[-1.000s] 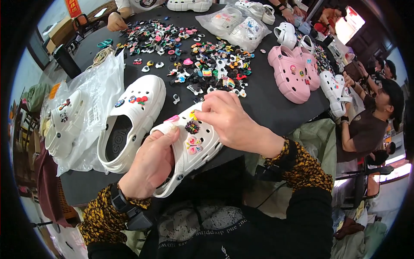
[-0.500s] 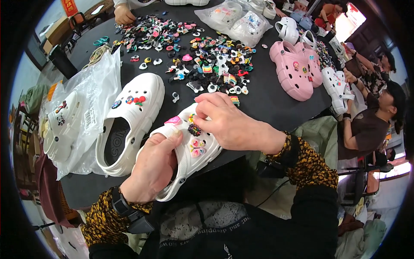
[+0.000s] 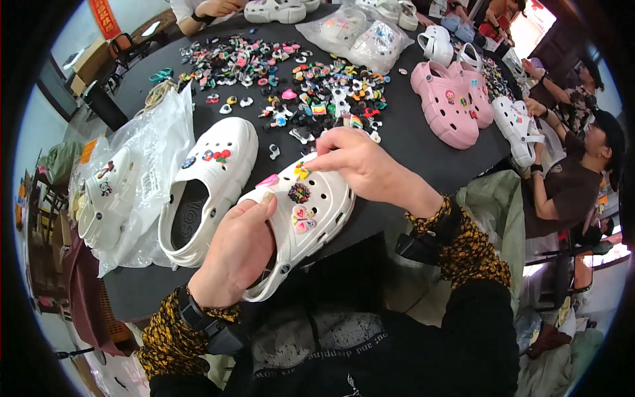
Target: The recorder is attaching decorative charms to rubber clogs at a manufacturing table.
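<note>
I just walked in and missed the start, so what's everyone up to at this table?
The person's left hand holds a white clog, while the right hand's fingertips are at a yellow charm on it. A pink charm, a dark round charm and a butterfly charm also sit on that clog. A second white clog with charms stands to its left, and loose charms lie beyond.

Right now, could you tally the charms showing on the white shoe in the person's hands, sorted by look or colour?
On the white clog, visible charms:
Plain pink charm: 1
Yellow charm: 1
Dark multicoloured charm: 1
Pale pink butterfly charm: 1
Total: 4
</note>
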`<control>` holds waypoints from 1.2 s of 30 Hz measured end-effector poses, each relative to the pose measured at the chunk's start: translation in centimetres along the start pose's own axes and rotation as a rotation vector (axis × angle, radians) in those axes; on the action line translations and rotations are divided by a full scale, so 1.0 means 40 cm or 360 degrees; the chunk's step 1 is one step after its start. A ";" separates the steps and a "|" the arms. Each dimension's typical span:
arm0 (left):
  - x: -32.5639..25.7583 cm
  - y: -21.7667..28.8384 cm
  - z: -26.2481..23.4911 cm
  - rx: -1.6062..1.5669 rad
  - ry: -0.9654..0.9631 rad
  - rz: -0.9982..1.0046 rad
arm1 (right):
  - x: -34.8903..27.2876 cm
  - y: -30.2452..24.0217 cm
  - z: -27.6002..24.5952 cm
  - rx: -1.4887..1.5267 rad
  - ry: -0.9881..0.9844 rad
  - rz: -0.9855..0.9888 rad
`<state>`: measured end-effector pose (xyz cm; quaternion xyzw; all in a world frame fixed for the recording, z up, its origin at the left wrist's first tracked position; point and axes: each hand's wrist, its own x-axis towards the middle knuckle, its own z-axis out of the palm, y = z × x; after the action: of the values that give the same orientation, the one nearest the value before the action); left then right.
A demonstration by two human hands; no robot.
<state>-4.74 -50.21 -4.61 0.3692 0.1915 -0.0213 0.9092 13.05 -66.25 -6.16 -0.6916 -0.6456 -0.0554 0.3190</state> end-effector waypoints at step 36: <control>-0.037 0.140 -0.114 0.2967 0.0120 0.1364 | 0.007 0.203 -0.059 0.0057 0.0137 0.0603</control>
<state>-6.59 -43.20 -3.34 0.9665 -0.0206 0.1764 0.1855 21.42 -66.91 -7.16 -0.7920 -0.4905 -0.0125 0.3633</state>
